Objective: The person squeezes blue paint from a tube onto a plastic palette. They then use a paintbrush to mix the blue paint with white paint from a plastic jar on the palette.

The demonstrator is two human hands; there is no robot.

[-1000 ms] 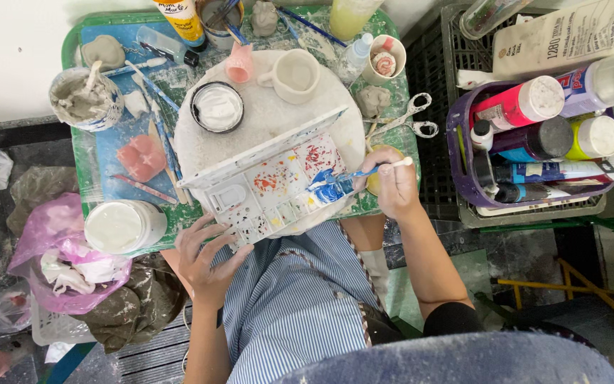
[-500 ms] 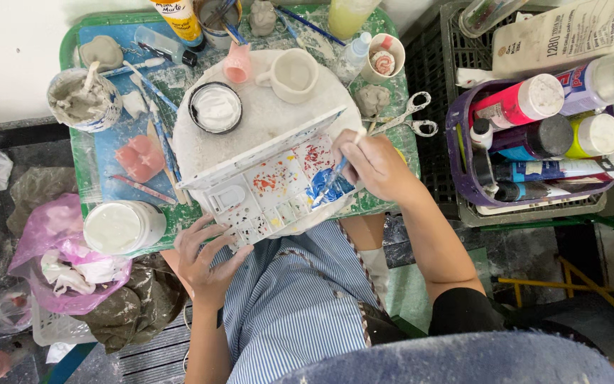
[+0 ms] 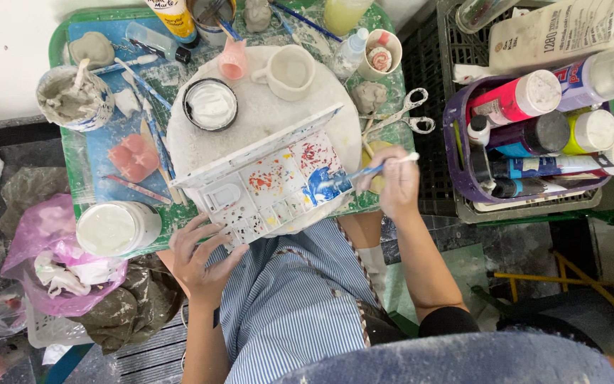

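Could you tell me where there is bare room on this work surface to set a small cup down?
The white round board has a bare patch between the white-filled bowl, the mug and the palette. The green tray around it is crowded with brushes and clay bits, and the purple basket is full of paint bottles.

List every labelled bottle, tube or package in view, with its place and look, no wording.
Yellow paint bottle: top edge of the green tray, printed label.
Pink bottle: lying in the purple basket, white cap.
Yellow bottle: same basket, white cap.
White package: top right, flat, dark print.
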